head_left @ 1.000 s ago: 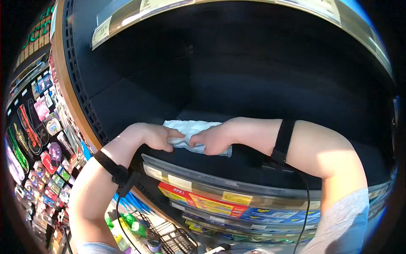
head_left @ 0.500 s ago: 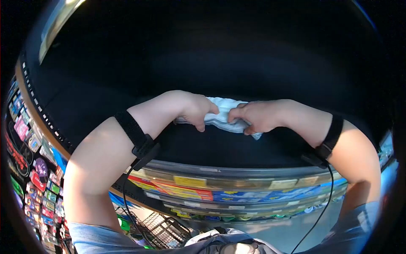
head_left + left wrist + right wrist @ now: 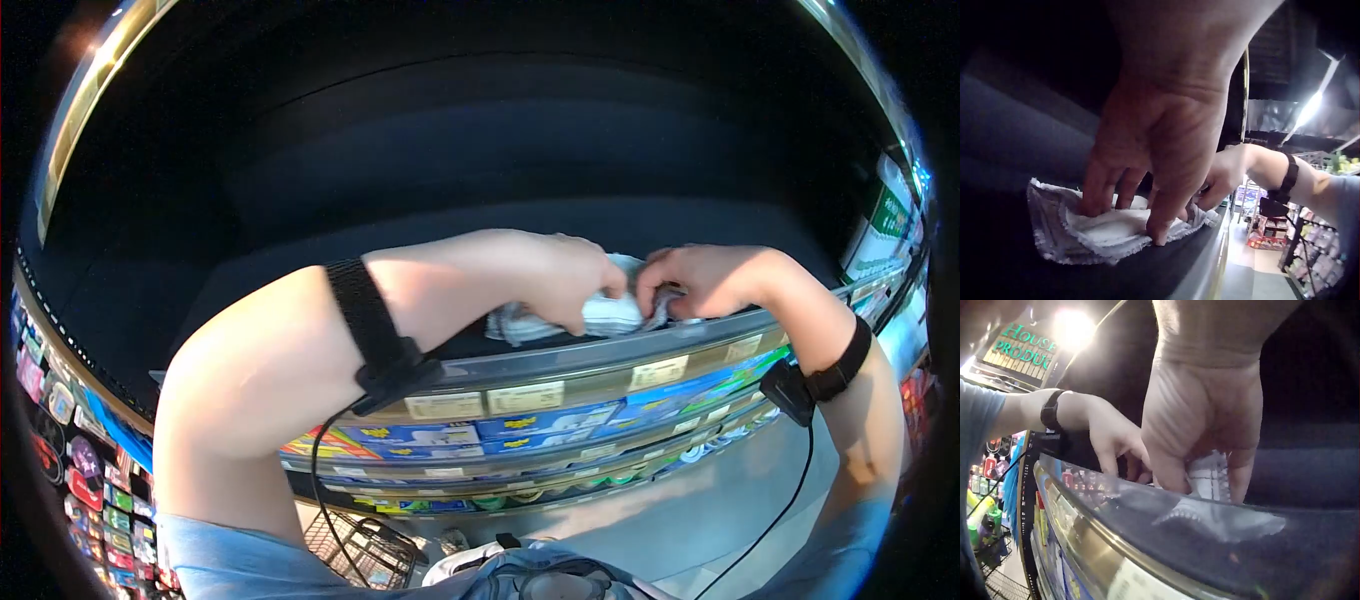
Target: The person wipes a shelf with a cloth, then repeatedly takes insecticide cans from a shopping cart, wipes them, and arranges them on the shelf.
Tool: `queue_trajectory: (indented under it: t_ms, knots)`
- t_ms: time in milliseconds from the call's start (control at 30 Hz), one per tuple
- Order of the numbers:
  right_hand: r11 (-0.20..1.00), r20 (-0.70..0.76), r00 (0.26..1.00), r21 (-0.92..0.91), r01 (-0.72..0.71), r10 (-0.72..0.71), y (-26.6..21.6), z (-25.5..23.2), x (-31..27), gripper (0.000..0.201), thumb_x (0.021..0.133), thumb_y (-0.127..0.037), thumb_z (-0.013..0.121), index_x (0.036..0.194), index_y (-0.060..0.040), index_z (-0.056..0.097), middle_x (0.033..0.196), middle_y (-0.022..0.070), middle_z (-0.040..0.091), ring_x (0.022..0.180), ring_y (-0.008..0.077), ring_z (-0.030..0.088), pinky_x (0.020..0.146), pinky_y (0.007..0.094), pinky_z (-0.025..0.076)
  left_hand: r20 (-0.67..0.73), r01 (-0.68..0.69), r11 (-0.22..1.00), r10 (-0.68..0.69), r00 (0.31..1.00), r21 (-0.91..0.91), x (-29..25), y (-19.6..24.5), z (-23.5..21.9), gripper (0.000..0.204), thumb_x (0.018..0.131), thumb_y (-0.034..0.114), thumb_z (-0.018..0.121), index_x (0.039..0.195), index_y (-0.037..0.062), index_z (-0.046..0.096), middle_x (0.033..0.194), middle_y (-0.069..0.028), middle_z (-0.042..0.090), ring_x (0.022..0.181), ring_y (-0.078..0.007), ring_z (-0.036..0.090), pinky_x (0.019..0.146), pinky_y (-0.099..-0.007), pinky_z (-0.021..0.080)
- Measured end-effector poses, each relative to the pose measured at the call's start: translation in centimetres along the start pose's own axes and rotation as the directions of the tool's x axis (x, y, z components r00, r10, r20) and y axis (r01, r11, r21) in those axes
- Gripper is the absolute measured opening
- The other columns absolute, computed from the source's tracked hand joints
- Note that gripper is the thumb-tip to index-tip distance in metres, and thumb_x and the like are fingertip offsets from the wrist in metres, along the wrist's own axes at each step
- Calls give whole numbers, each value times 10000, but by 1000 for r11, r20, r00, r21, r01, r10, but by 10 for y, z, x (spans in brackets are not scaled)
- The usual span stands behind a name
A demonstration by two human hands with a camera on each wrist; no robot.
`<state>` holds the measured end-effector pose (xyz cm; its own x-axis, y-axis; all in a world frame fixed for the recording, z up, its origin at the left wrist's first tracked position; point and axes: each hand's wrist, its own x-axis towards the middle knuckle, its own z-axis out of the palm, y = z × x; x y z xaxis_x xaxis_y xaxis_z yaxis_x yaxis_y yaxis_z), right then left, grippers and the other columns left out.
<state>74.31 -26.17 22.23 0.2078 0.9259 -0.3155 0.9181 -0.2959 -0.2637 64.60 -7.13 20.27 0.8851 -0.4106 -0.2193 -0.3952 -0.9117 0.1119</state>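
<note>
A folded white and grey cloth (image 3: pixel 612 316) lies bunched on the dark shelf (image 3: pixel 470 346), close behind its front edge. My left hand (image 3: pixel 568 282) pinches it from above; in the left wrist view the thumb presses the near side and the fingers the far side of the cloth (image 3: pixel 1110 228). My right hand (image 3: pixel 715 280) grips the other end, which shows between thumb and fingers as a striped cloth fold (image 3: pixel 1209 477) in the right wrist view. The two hands are close together, and part of the cloth is hidden under them.
A clear guard (image 3: pixel 1229 525) and a rail with price labels (image 3: pixel 527 398) run along the shelf front. Blue boxes (image 3: pixel 550 425) stand on the shelf below. Green and white packages (image 3: pixel 885 220) are at the far right. A wire basket (image 3: pixel 365 550) is down on the left.
Both hands and the cloth have moved to the right along the shelf and now sit nearer the front rail. The cloth looks more bunched. The head view has shifted right.
</note>
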Motion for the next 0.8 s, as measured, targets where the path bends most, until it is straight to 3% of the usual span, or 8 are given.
queue_trajectory:
  t_ms: [67, 167, 267, 400, 467, 533, 667, 800]
  knots:
    - [998, 2, 998, -8, -59, 59, 22, 1, -22, 260, 770, -26, 605, 1019, -65, 670, 1130, 170, 602, 1106, 325, 577, 922, 383, 461, -43, -77, 997, 77, 996, -1, 28, 17, 1, 519, 764, 190, 758, 1248, 125, 585, 1149, -191, 595, 1094, -355, 580, 922, -433, 469]
    - [993, -49, 996, 85, -76, 80, 47, 4, -43, 284, 773, -26, 622, 1047, -70, 677, 1114, 155, 604, 1077, 314, 587, 917, 369, 474, -61, -73, 995, 69, 996, -63, 56, 26, 4, 468, 787, 177, 736, 1231, 114, 601, 1139, -187, 613, 1097, -343, 586, 924, -432, 471]
    - [989, -116, 993, 150, 10, 8, 53, 8, -46, 276, 781, -12, 614, 1045, -63, 677, 1094, 156, 619, 1042, 299, 603, 906, 361, 482, -57, 8, 994, -15, 998, -113, 48, 28, -1, 430, 811, 170, 716, 1222, 104, 608, 1146, -171, 623, 1107, -330, 585, 925, -430, 473]
    - [961, -190, 981, 276, 26, 28, 27, 18, -31, 306, 800, -2, 601, 1102, -22, 648, 1129, 150, 640, 1041, 284, 615, 937, 358, 471, -80, 110, 966, -132, 988, -236, 8, 13, 6, 371, 847, 116, 676, 1213, 107, 616, 1172, -148, 632, 1121, -311, 584, 945, -417, 465]
    - [953, -188, 982, 296, 70, -14, 6, 17, -18, 346, 824, -21, 602, 1169, -21, 631, 1186, 156, 628, 1071, 289, 611, 957, 359, 466, -81, 159, 962, -181, 980, -222, -20, 0, 9, 379, 846, 101, 676, 1221, 109, 616, 1198, -145, 630, 1143, -312, 577, 964, -409, 456]
    - [976, -189, 981, 200, 87, -49, -26, 18, 2, 369, 842, -31, 594, 1208, -42, 633, 1247, 156, 594, 1126, 302, 578, 984, 382, 453, -111, 200, 962, -222, 969, -184, -56, -18, 14, 396, 843, 98, 681, 1233, 112, 615, 1220, -144, 625, 1162, -311, 571, 977, -406, 449]
    - [972, -138, 972, 112, 206, -190, -90, 20, 66, 387, 885, -60, 557, 1269, -71, 607, 1293, 177, 558, 1145, 309, 567, 999, 389, 441, -74, 334, 900, -367, 927, -281, -145, -42, 23, 403, 855, 74, 665, 1253, 114, 617, 1241, -129, 631, 1166, -285, 580, 994, -382, 438]
    - [949, -80, 950, 68, 307, -301, -181, 22, 134, 356, 932, -85, 521, 1279, -84, 602, 1309, 167, 538, 1129, 300, 575, 981, 385, 450, -10, 591, 716, -640, 769, -373, -248, -67, 41, 393, 868, 78, 648, 1259, 114, 617, 1250, -108, 631, 1177, -254, 574, 997, -374, 431]
